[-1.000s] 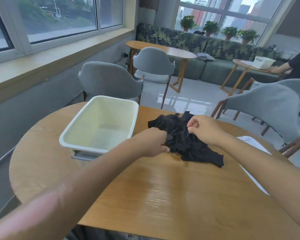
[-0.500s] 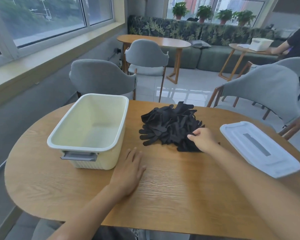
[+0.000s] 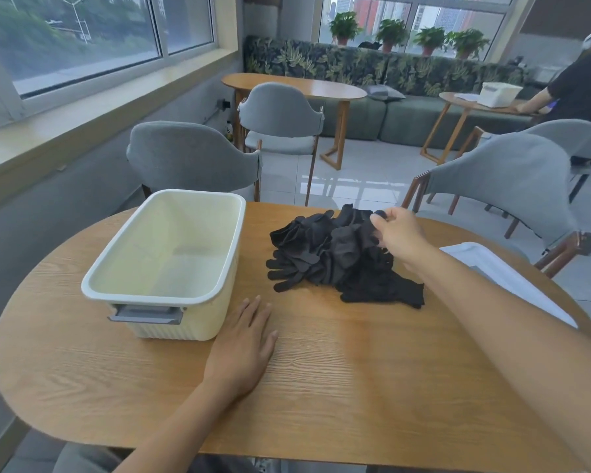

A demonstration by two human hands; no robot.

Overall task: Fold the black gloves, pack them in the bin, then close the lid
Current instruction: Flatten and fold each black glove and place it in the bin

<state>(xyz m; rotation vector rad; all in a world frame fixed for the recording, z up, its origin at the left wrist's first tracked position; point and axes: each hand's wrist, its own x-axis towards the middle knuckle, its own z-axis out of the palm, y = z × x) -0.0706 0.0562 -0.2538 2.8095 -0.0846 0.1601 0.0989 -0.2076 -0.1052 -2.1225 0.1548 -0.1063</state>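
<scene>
Nearest the camera, the left hand (image 3: 244, 346) stays flat on the wooden table (image 3: 338, 387), palm down and fingers spread straight, just as it lay half a second ago, right beside the near corner of the cream bin (image 3: 166, 264) without visibly touching it. The right hand (image 3: 398, 235) is the one that has moved: half a second ago it was low at the near edge of the pile of black gloves (image 3: 338, 256), and now it has travelled up and over to the far side, thumb and fingertips pinched on a bit of black fabric at the top of the heap. So the gloves sit between the two hands, ahead and to the right of the flat left hand and directly under the reaching right forearm, one glove trailing out flat toward the near right. It is one tangled heap; how many gloves are in it cannot be counted. One bin, open-topped, nothing inside, stands to the left of the pile with its grey handle (image 3: 145, 315) facing the person. One white lid (image 3: 492, 268) lies on the table's right side, partly hidden behind the right arm. Beyond the table stand grey chairs (image 3: 191, 158), and another person (image 3: 580, 87) is at a far table.
</scene>
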